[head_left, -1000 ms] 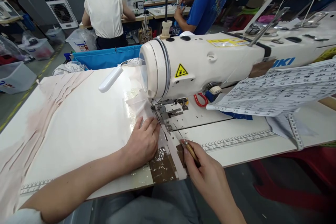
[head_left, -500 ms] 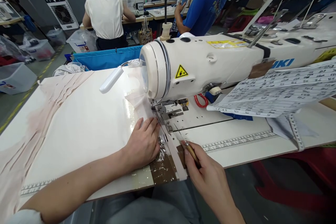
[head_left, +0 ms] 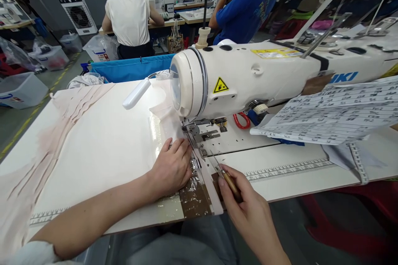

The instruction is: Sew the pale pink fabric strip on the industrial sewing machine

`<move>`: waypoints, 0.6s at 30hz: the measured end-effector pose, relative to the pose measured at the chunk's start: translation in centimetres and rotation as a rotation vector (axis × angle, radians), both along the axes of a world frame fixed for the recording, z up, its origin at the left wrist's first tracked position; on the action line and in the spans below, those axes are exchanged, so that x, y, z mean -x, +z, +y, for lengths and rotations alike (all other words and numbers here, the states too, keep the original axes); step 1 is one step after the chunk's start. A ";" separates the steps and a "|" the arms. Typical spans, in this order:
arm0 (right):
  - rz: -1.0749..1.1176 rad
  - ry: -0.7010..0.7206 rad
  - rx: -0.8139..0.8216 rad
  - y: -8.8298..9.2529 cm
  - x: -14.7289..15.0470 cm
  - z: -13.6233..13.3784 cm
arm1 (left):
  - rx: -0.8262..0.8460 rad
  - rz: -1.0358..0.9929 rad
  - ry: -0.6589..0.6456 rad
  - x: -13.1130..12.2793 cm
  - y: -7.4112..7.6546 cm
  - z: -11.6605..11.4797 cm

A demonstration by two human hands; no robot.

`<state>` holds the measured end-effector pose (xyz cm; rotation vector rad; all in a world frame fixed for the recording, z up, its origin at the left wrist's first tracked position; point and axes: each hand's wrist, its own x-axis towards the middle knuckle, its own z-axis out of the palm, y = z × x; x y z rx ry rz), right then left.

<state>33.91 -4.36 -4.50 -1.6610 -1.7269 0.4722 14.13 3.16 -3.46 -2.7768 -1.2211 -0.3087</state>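
Note:
Close to the needle area of a white sewing machine [head_left: 236,78], my left hand [head_left: 174,166] lies with its fingers stretched over pale, thin fabric [head_left: 166,118]. My right hand [head_left: 248,205] is closed around the wooden handle of an awl [head_left: 230,184]. The awl's thin metal tip points up and left, towards the metal plate beside the presser foot. Between the two hands a narrow pale pink strip [head_left: 212,196] runs from the foot down to the table's front edge. My left hand's fingers partly cover the fabric beneath them.
Pleated pale pink fabric [head_left: 66,132] drapes over the table's left side. Red-handled scissors [head_left: 241,121] lie under the machine arm. A patterned sheet [head_left: 329,109] hangs at right, above a printed measuring tape [head_left: 286,169]. Two people sit beyond a blue cloth bin [head_left: 133,69].
The whole view has shifted slightly, so the scene sits a little further right. Both hands keep nearly the same places at the machine. The person in blue has raised a bottle.

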 end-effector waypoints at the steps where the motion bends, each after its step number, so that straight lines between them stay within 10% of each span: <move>1: 0.048 -0.021 0.022 0.2 0.2 -0.1 | -0.006 0.003 0.002 0.0 0.0 0.1; 18: -0.241 0.268 -0.332 -0.2 4.7 3.6 | 0.035 -0.057 0.074 0.4 0.2 2.1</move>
